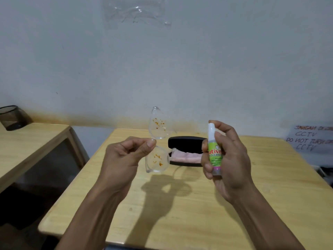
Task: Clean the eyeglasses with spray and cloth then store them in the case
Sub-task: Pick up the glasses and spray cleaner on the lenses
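Observation:
My left hand [126, 156] pinches the bridge of clear-framed eyeglasses [158, 139], held on end above the table so one lens is above the other. Orange specks dot both lenses. My right hand [227, 159] grips a small spray bottle [214, 150] with a green label and white nozzle, upright, forefinger on top, nozzle facing the glasses a short gap away. Behind both, an open black case [185, 143] lies on the wooden table [180, 204], and a pink cloth [187, 156] rests in its lower half.
A second wooden table [27, 141] stands to the left with a dark tinted container [12, 117] on it. A handwritten paper sign [311, 139] sits at the right by the wall. A gap separates the two tables.

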